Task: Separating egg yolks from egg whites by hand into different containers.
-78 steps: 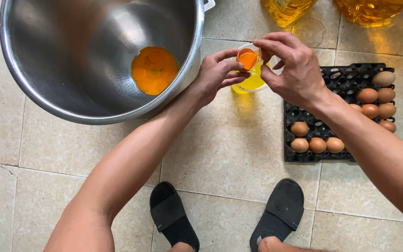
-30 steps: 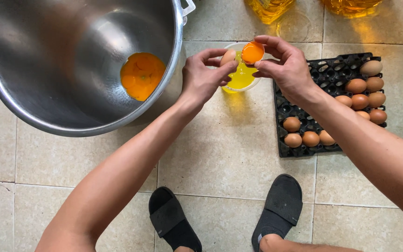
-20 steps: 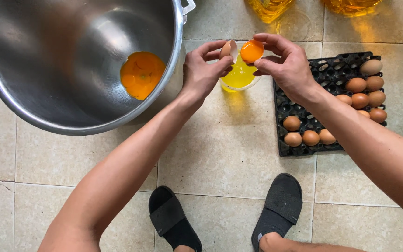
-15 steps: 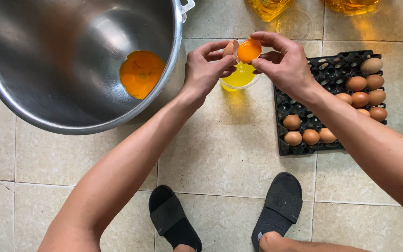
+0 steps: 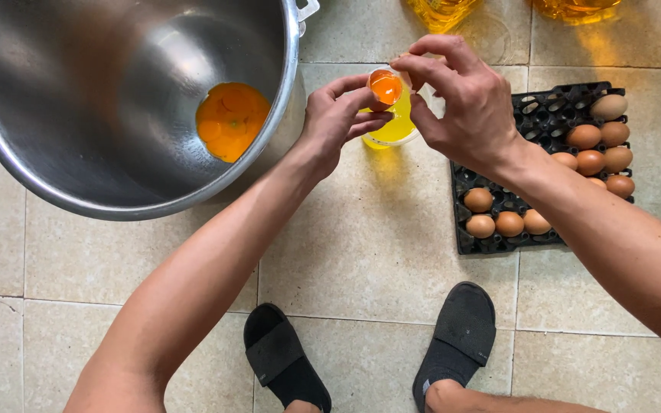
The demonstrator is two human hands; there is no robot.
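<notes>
The steel bowl (image 5: 55, 153) sat at the left with several yolks (image 5: 231, 122) pooled in its bottom. The left hand (image 5: 338, 122) pinched an eggshell half (image 5: 385, 86) cradling a yolk, directly above a small clear cup (image 5: 395, 130) of yellowish liquid. The right hand (image 5: 468, 107) hovered just beside it, fingers curled; whether it held the other shell half I could not tell. A tilt could have dropped the yolk into the cup, or a sharp shell edge pierced it. The black egg tray (image 5: 499, 245) lay to the right

Bright daylight, sharp focus, soft shadows (glare inside steel bowl (image 5: 78, 99))
</notes>
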